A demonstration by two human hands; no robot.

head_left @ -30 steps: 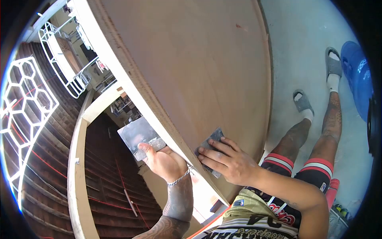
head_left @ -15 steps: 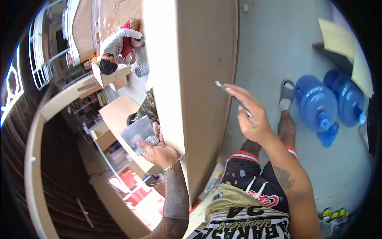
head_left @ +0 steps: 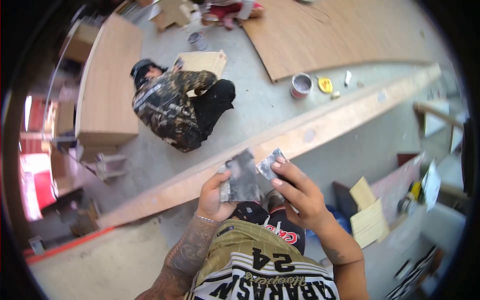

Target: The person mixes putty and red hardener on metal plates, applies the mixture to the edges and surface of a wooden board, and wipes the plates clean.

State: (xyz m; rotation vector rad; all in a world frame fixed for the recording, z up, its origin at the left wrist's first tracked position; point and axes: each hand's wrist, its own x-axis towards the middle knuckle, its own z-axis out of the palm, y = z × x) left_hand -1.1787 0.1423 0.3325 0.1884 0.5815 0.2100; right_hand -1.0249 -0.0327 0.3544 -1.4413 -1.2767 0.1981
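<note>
My left hand (head_left: 214, 194) is closed around a flat grey plate (head_left: 244, 176) smeared with putty, held up in front of my chest. Just right of it, my right hand (head_left: 304, 200) pinches a small putty scraper (head_left: 270, 164), its grey blade smeared and close to the plate's edge. Beyond both hands runs the long narrow edge of a wooden panel (head_left: 345, 124), marked with several grey filler patches.
A person in a camouflage shirt (head_left: 175, 102) crouches past the panel, beside a light wooden piece (head_left: 205, 62). An open can (head_left: 302, 85) and a yellow lid (head_left: 325, 85) stand near a large plywood sheet (head_left: 320, 37). Wood scraps (head_left: 369, 225) lie at right.
My view has swung round to face the panel and the crouching person. My right hand has come in from the side, bringing the scraper next to the plate in my left hand.
</note>
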